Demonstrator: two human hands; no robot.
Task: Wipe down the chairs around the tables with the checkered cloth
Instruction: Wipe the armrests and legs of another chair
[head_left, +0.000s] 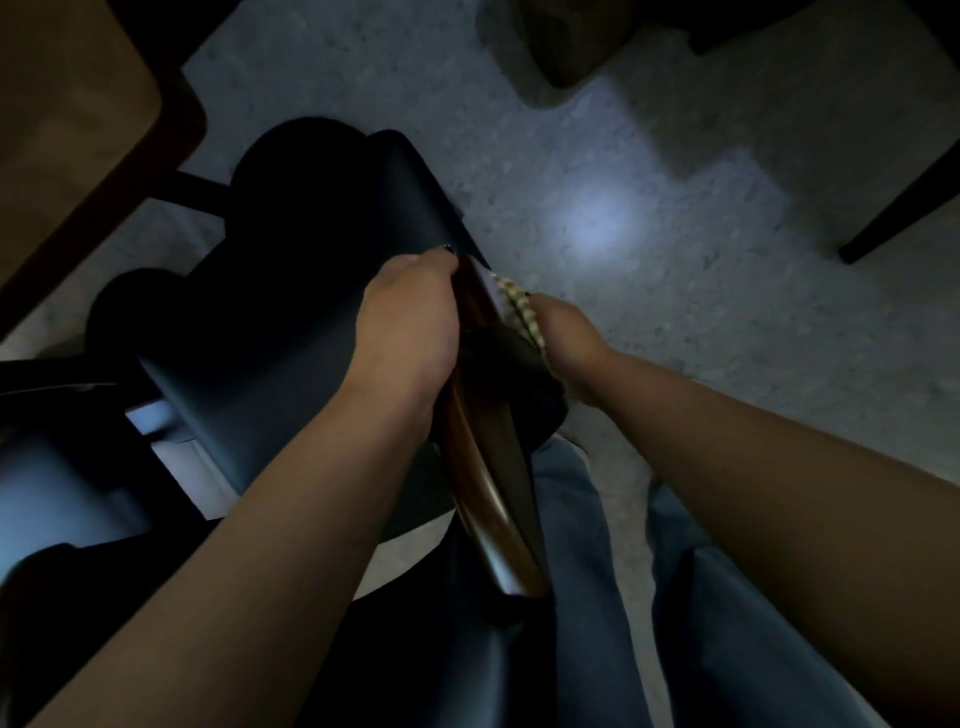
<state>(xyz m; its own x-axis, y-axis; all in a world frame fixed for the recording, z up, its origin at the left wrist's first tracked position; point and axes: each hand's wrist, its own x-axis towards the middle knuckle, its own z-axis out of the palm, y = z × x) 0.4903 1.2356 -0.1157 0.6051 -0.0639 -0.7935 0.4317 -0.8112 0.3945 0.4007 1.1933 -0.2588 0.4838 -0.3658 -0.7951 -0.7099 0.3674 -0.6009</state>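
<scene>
Cloth (519, 306), checkered and pale, shows only as a narrow strip on the far side of the chair's (291, 312) backrest, bunched against the right hand (566, 338). That hand presses the cloth to the rear of the backrest; its fingers are hidden behind the chair, so I cannot tell whether they curl round the fabric or lie flat on it. The left hand (410, 317) grips the top edge of the backrest from the near side, fingers curled over the glossy brown wooden rail (483, 467) that runs along the top of the back.

Seen from above, the chair has dark, smooth upholstery, nearly black in the dim light, with a faint blue sheen on the seat and back. A second dark seat (57, 467) sits at the lower left, touching or just beside the first; which of the two cannot be told. A brown table (67, 130) with a rounded corner fills the upper left, the chair drawn up near it.

The floor (727, 260) is grey and speckled, like terrazzo, with one bright, bluish patch of light to the right of the chair. A dark furniture leg (898, 208) slants across the right edge, and a blurred tan shape (561, 41) lies at the top. The person's blue trousers (597, 571) show below the hands. The room is dim overall.
</scene>
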